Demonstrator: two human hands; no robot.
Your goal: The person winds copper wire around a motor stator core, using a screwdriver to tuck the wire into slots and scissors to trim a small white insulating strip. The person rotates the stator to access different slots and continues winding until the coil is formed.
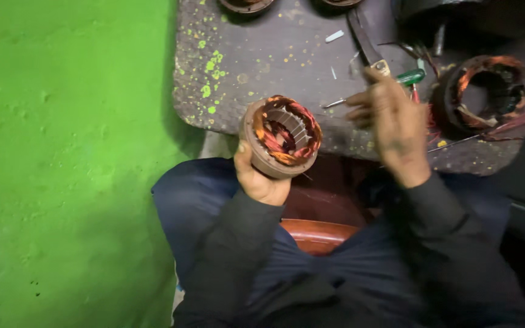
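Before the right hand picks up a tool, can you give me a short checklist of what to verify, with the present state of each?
1. Left hand has the motor coil in its grip: ok.
2. Coil held clear of the table: ok.
3. Right hand holds nothing: cannot tell, blurred.
4. Green-handled screwdriver lies close to the right hand: ok.
5. Second coil rests on the table: ok.

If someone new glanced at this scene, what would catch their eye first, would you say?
The bright green floor fills the left. At centre, the left hand holds a motor stator with copper windings. The right hand reaches over the paint-flecked workbench, near a second stator.
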